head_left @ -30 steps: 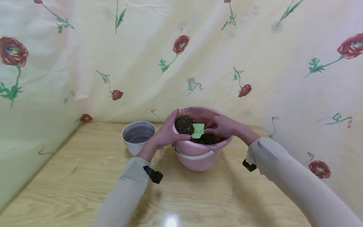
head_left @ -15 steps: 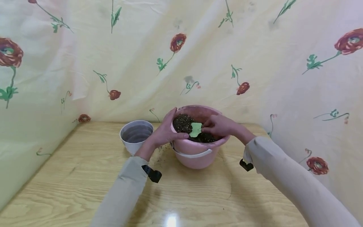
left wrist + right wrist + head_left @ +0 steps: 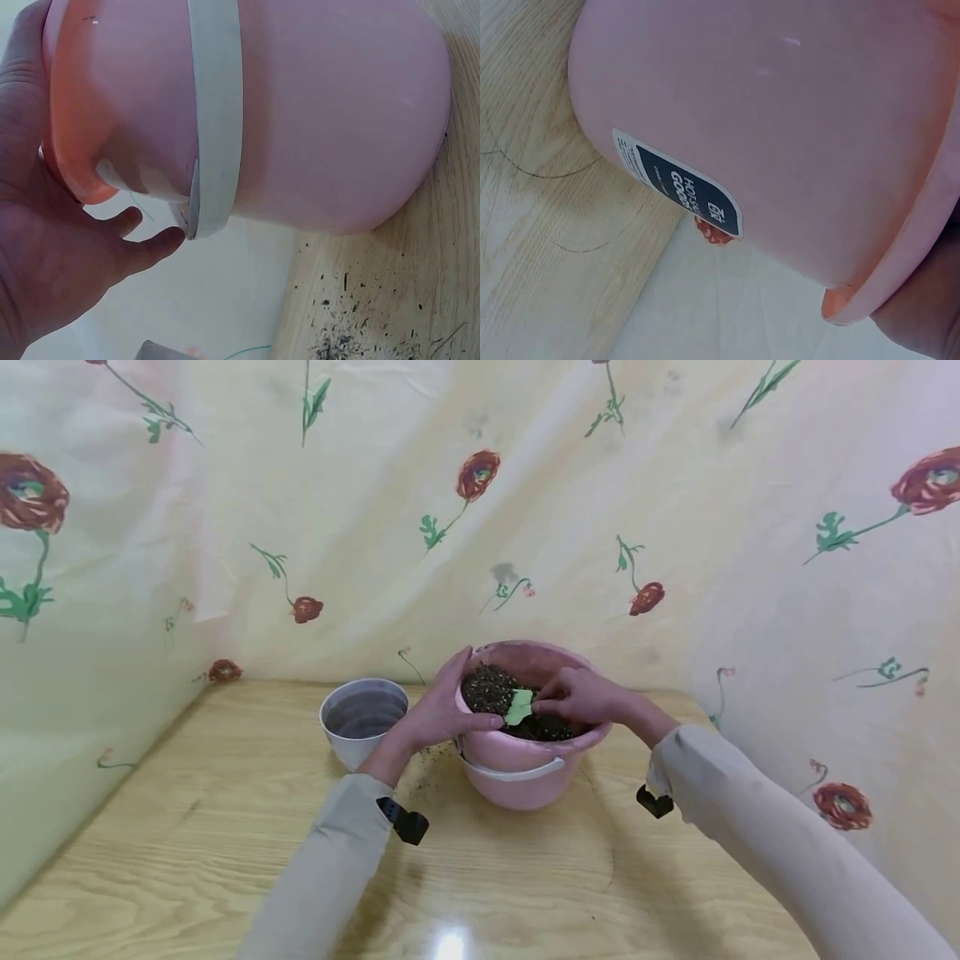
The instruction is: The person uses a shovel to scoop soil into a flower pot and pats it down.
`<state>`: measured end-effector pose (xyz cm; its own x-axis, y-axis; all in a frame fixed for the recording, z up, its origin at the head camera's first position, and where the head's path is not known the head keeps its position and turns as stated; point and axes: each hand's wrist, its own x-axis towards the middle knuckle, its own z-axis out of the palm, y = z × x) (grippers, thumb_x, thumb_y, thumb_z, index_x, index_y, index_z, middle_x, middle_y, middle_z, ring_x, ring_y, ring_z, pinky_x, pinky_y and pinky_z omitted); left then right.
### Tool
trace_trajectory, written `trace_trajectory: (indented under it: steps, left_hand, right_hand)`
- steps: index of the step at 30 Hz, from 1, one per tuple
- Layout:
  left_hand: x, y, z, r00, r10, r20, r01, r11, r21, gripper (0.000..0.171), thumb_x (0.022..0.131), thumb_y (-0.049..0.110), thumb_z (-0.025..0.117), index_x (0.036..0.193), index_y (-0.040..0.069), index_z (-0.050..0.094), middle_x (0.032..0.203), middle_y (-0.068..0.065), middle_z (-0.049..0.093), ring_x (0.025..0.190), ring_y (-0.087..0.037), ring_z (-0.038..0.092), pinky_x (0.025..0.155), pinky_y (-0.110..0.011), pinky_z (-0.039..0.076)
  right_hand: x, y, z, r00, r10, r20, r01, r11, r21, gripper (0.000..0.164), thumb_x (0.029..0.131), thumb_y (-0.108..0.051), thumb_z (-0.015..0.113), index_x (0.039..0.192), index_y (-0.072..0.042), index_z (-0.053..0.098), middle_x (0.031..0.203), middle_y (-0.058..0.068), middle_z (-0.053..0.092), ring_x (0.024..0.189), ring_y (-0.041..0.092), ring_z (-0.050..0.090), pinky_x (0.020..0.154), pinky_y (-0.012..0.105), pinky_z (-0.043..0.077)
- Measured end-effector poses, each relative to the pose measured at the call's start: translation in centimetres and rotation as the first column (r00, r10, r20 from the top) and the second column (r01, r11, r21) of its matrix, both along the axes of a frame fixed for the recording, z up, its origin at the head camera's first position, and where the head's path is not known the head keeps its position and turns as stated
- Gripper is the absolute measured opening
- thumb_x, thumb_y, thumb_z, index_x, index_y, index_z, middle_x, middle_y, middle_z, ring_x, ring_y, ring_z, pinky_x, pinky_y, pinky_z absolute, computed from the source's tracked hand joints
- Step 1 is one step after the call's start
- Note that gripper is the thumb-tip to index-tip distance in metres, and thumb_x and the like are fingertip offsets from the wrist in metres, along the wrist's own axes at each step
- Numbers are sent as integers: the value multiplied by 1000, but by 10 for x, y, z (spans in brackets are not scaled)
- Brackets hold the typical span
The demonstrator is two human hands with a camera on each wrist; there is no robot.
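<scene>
A pink bucket point(image 3: 517, 785) with dark soil point(image 3: 489, 692) inside stands on the wooden table, its white handle point(image 3: 517, 771) hanging down the front. My left hand point(image 3: 450, 710) grips the left side of its rim, thumb over the edge; in the left wrist view, that hand point(image 3: 60, 247) lies at the rim near the handle's end. Inside the bucket, my right hand point(image 3: 579, 695) pinches a small light-green trowel point(image 3: 519, 707), whose blade is tilted against the soil. In the right wrist view the bucket wall point(image 3: 765, 112) hides most of the right hand.
Left of the bucket stands a white pot point(image 3: 358, 745) with a grey inside. Soil crumbs point(image 3: 337, 337) lie scattered on the table point(image 3: 225, 827) between the two. A flower-printed curtain point(image 3: 375, 510) hangs close behind and at both sides.
The trowel blade has tipped over and shows narrower, and lies slightly further left in the soil. The left hand keeps its place on the rim.
</scene>
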<state>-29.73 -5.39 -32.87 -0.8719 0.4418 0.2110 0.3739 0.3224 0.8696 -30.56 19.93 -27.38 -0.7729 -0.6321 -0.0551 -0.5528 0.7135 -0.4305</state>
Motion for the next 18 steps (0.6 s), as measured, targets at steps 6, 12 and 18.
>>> trace_trajectory:
  steps: [6,12,18]
  left_hand:
    - [4,0,6,1000,-15,1,15,1000,-23,116,76,35,82,156,20,-1,161,-2,1,146,-21,8,116,-45,18]
    - [1,-1,2,1000,-6,22,6,1000,-14,119,73,39,84,156,24,-1,161,1,1,145,-19,9,116,-43,19]
    - [2,1,2,1000,3,19,-2,1000,-5,121,72,39,85,156,23,-1,161,1,0,146,-20,7,116,-44,18]
  right_hand:
    - [-1,2,1,996,-26,80,29,999,-37,23,97,-19,59,96,-2,74,56,2,55,46,8,50,53,24,46]
    - [2,-1,3,998,-27,54,29,999,-32,23,97,-18,58,96,-1,74,60,3,57,48,7,50,56,23,45]
    - [8,-5,-3,991,72,-111,-64,995,74,24,96,-18,57,90,-1,74,75,4,67,63,6,53,68,27,47]
